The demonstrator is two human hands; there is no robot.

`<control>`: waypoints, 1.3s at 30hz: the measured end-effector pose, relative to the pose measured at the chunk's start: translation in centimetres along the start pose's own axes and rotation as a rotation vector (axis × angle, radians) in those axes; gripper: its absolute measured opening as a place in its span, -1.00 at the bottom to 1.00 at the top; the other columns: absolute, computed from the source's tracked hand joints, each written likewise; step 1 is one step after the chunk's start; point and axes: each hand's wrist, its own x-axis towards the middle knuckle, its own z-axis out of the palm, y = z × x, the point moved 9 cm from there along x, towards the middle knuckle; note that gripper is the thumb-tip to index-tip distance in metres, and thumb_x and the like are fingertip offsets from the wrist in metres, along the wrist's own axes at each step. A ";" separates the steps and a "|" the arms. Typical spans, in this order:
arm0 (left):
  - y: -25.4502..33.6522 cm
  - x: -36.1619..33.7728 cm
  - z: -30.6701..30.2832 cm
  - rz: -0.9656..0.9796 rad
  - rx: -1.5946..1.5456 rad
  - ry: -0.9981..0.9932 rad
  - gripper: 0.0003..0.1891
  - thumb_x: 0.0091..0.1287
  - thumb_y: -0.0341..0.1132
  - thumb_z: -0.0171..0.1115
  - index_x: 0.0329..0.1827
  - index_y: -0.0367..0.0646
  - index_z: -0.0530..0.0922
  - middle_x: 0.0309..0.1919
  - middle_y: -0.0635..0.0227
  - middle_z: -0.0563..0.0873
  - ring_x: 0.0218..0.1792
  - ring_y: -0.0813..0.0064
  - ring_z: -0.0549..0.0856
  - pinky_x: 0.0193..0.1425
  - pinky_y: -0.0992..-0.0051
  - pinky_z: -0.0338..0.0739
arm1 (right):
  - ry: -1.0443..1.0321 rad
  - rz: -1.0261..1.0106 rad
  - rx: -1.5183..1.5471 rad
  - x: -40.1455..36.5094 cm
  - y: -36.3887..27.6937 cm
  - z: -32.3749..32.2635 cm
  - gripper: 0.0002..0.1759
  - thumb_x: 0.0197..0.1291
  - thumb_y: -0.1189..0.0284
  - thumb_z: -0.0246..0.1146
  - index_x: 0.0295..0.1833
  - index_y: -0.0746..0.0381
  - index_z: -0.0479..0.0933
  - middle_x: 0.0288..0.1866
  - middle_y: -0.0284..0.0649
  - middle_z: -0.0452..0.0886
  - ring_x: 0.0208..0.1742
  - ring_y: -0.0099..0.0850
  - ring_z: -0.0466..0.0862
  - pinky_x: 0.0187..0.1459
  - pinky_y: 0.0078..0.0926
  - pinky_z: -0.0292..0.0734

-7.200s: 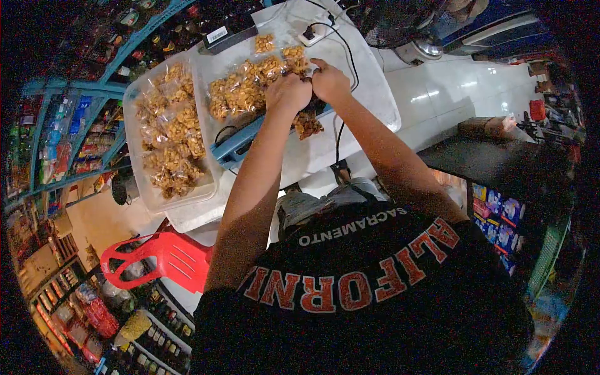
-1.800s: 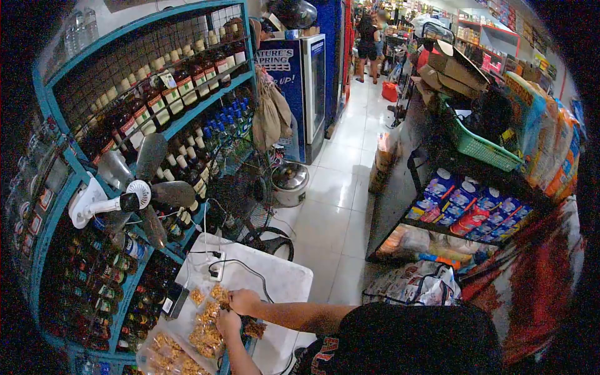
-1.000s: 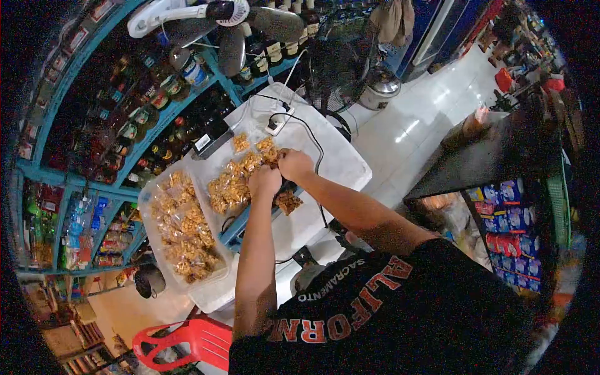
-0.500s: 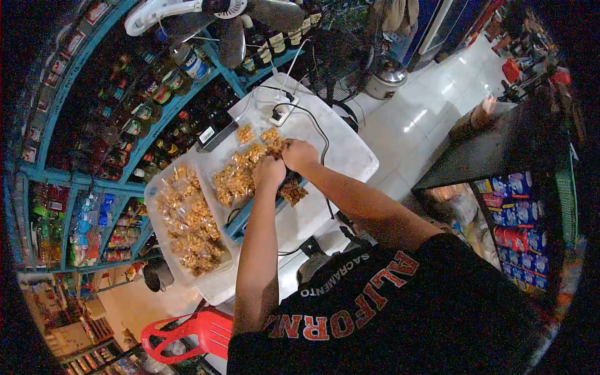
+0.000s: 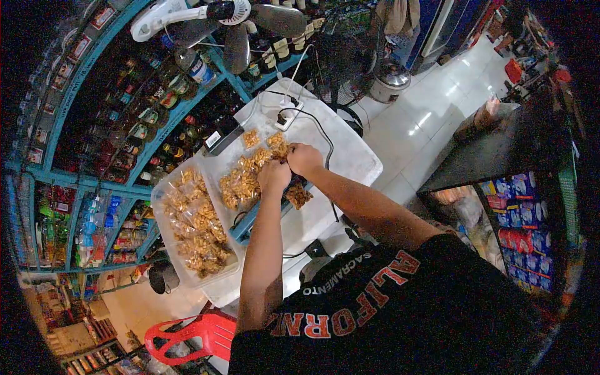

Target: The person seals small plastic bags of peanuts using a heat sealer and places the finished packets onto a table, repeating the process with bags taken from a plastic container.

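Note:
My left hand (image 5: pixel 275 175) and my right hand (image 5: pixel 305 160) are close together over the white table, fingers closed and bent downward. They seem to pinch a clear snack bag (image 5: pixel 277 145) filled with golden pieces, though the fingertips are partly hidden. Below my wrists runs a long blue device (image 5: pixel 248 224), largely covered by my left forearm. A darker brown snack bag (image 5: pixel 299 195) lies just on the near side of my hands. Beside my left hand is a pile of golden snack bags (image 5: pixel 240 181). One small bag (image 5: pixel 250 138) lies apart from it.
A translucent plastic tub (image 5: pixel 164 232) of filled bags stands at the table's left. A power strip (image 5: pixel 289 116) with black cords and a dark box (image 5: pixel 223 140) sit farther back. Bottle shelves (image 5: pixel 134 186) line the left; a red chair (image 5: pixel 219 334) stands below.
The whole view has shifted slightly right and down. My hands keep nearly the same place and closed pose over the table; no bag has visibly moved.

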 end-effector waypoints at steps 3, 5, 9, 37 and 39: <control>0.1 -0.8 -0.7 -0.061 -0.032 -0.007 -0.55 0.12 -0.09 -0.21 -0.18 -0.24 0.53 -0.11 -0.02 0.52 -0.04 0.05 0.49 0.06 0.22 0.33 | 0.023 0.015 -0.005 0.1 0.1 0.0 -0.68 -0.02 0.30 -0.09 -0.27 0.12 0.54 -0.31 -0.05 0.57 -0.28 -0.11 0.57 -0.21 -0.24 0.49; 0.7 -1.4 -1.5 -0.062 -0.046 -0.008 -0.54 0.12 -0.09 -0.21 -0.17 -0.23 0.53 -0.11 -0.02 0.52 -0.04 0.05 0.49 0.06 0.22 0.33 | 0.028 0.027 0.009 0.1 0.3 0.0 -0.68 -0.01 0.29 -0.09 -0.26 0.10 0.54 -0.31 -0.06 0.57 -0.28 -0.11 0.57 -0.21 -0.24 0.48; -0.1 1.0 1.0 0.092 0.064 0.021 -0.54 0.11 -0.09 -0.21 -0.17 -0.23 0.52 -0.11 -0.03 0.52 -0.04 0.03 0.49 0.07 0.23 0.32 | -0.005 0.048 0.053 -0.2 0.3 -0.3 -0.67 0.01 0.25 -0.09 -0.24 0.08 0.55 -0.28 -0.08 0.57 -0.25 -0.12 0.57 -0.18 -0.24 0.47; -0.2 0.1 0.2 -0.017 -0.028 0.015 -0.55 0.11 -0.08 -0.18 -0.19 -0.25 0.53 -0.13 -0.03 0.53 -0.05 0.08 0.50 0.08 0.23 0.31 | 0.015 0.060 0.101 -1.3 -0.3 -2.2 -0.61 -0.02 0.21 -0.05 -0.31 0.30 0.51 -0.32 0.08 0.55 -0.26 -0.04 0.56 -0.15 -0.20 0.45; -0.1 0.5 0.7 0.041 0.012 0.003 -0.54 0.12 -0.07 -0.19 -0.17 -0.24 0.52 -0.11 -0.02 0.52 -0.02 0.10 0.48 0.10 0.24 0.29 | 0.039 0.047 0.115 -1.0 -0.3 -1.9 -0.62 0.02 0.21 -0.08 -0.29 0.23 0.53 -0.30 0.02 0.55 -0.25 -0.05 0.56 -0.14 -0.20 0.45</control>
